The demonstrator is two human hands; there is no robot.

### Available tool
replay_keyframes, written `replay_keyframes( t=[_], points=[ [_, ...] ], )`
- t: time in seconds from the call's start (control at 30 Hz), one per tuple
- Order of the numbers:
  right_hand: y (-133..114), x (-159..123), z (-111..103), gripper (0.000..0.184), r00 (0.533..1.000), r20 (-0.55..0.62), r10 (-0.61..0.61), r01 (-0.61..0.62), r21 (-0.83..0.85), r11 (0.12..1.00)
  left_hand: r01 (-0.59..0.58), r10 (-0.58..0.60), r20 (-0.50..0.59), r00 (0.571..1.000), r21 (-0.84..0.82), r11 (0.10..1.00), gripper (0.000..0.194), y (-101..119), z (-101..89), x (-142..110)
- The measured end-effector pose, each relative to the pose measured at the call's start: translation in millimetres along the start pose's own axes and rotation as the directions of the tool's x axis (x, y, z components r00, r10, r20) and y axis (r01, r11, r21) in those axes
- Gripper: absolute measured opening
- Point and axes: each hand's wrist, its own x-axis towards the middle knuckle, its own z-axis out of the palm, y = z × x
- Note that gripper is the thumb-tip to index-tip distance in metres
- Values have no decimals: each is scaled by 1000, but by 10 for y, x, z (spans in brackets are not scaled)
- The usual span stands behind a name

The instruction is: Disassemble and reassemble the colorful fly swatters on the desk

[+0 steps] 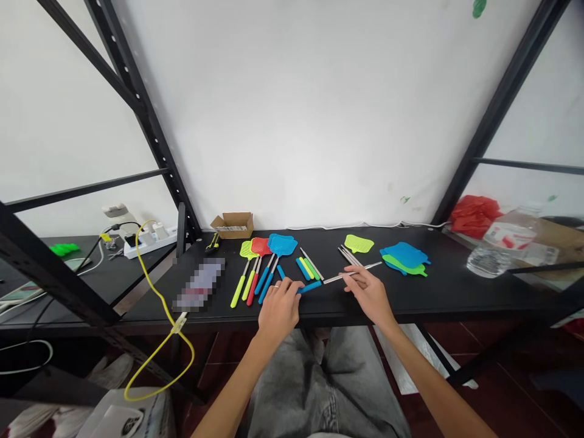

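Nearest me, my left hand (280,302) grips a blue handle (310,287), its long axis running left to right, free end angled slightly away. My right hand (364,286) pinches a metal rod (349,275), near end at the handle's tip, far end rightward and away. Beyond, on the black counter (449,274), a yellow-green swatter head (359,244) lies flat.

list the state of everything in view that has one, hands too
left hand, closed on blue handle
blue handle, held
right hand, closed on rod
rod, held, one end close to blue handle
swatters, assembled, side by side
right-hand heads, stacked, no handles
box, open
power strip, plugs in
yellow cable, looped
red bag, crumpled
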Motion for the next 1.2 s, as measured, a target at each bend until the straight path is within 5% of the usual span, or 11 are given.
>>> replay_keyframes(
  t=[0.43,0.6,0.87,1.07,1.2],
  points=[
    [-44,-63,71,28,992,43,-117,123,-238,963,-46,46,26,999,9,999,26,-20,-8,3],
    [-164,-184,206,23,965,171,-201,251,-360,899,-98,98,27,995,0,995,26,-51,-2,1],
    [-225,-293,350,38,943,259,-209,312,-470,826,-129,130,57,990,-19,991,28,-86,4,-2],
    [-226,-77,84,44,911,320,-260,368,-347,863,-23,23,-4,1000,-17,1000,30,-98,54,11],
    [11,200,-438,27,961,30,-275,255,-476,841,52,-52,8,999,6,999,27,-109,88,14]
  ],
)
